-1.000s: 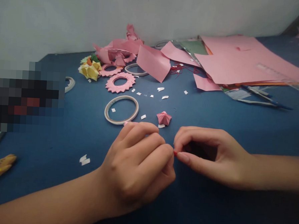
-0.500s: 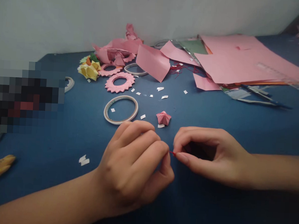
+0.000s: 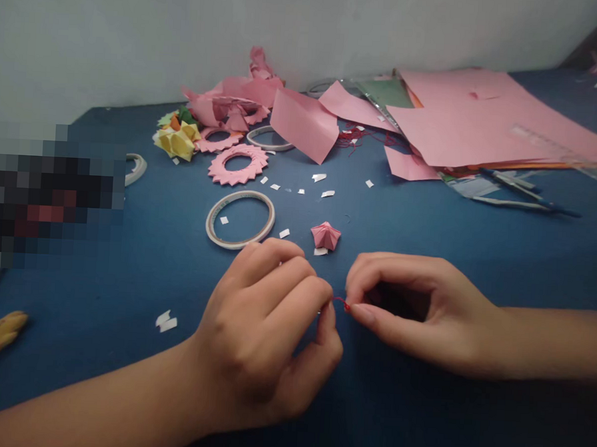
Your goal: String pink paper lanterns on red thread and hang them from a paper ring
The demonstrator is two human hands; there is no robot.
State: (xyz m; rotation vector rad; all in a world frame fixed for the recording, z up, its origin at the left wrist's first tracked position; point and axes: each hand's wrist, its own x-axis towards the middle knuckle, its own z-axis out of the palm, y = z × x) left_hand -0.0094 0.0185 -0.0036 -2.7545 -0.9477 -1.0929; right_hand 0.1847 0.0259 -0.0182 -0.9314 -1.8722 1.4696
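A short stretch of red thread [image 3: 340,299] spans the small gap between my two hands. My left hand [image 3: 272,335] is closed, thumb and forefinger pinching one end of it. Thumb and fingertips of my right hand [image 3: 409,306] pinch the other end, where a small red knot or bead shows at the tips. Just beyond the hands stands a folded pink paper star [image 3: 326,235], with a white scrap under its near edge. A roll of tape [image 3: 240,245] lies flat beyond my left knuckles.
Pink paper rings [image 3: 237,165], a yellow folded paper piece [image 3: 176,144] and crumpled pink paper [image 3: 235,93] lie at the back left. Large pink sheets [image 3: 484,126] and pens [image 3: 525,195] are at the back right. White scraps [image 3: 166,321] dot the blue table [image 3: 418,223].
My left hand has drawn slightly left, away from my right hand, and the visible thread is a little longer and curved. My right hand has barely moved.
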